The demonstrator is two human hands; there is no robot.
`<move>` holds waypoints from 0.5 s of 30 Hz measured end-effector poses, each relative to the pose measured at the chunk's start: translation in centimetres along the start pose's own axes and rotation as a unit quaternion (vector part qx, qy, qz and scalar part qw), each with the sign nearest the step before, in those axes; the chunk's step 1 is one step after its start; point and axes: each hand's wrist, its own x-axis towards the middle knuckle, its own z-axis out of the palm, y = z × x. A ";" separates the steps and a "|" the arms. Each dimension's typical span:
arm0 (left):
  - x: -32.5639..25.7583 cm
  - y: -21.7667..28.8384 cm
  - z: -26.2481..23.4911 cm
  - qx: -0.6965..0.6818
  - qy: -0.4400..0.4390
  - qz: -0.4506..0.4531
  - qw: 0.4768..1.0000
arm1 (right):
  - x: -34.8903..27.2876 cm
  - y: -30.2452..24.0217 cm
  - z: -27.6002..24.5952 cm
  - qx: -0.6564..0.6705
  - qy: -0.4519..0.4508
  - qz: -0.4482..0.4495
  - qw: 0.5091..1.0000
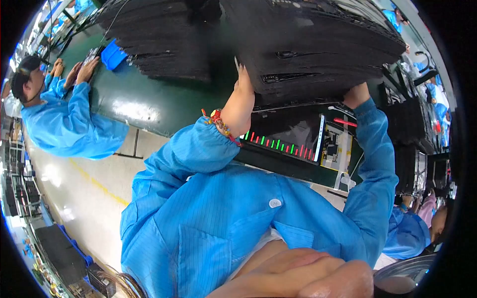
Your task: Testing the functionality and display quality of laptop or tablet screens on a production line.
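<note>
From the head camera, the person in the blue smock had both arms raised to a tall stack of black trays [318, 44] at the near edge of the green table [144, 107]. The left hand [243, 87], with a beaded bracelet [218, 124] at the wrist, was clamped against the stack's lower left corner, fingers tucked out of sight beneath it. The right hand [356, 94] was up at the lower right corner. Only its heel showed, so I could not tell how its fingers were closed.

To my eye, the step in hand was taking the stack's weight at both ends, either lifting it or shifting it on the table. Any further move would call for an even hold from both hands and a level carry, since loose trays piled that high could slide apart.

The stack was flat, thin, matt black trays laid one on another, edges roughly flush, with slots along the front face. It hid part of a dark device with a row of green and red lights [280, 144] just below it.

A second black stack [164, 39] stood further back on the left. A co-worker in a blue smock [64, 119] was working at the far left end of the table, near a blue bin [113, 54].
</note>
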 end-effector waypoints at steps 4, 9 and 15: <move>-3.5 1.4 -1.2 -0.032 -0.099 0.016 0.994 | -4.5 -0.4 3.5 0.105 0.017 0.007 0.994; -5.0 -0.5 -11.4 0.075 -0.145 0.051 0.985 | -8.4 0.0 8.0 0.099 0.019 0.031 0.994; -10.3 5.3 -9.5 -0.001 -0.090 0.111 0.990 | -8.5 4.2 8.8 0.126 -0.025 0.011 0.992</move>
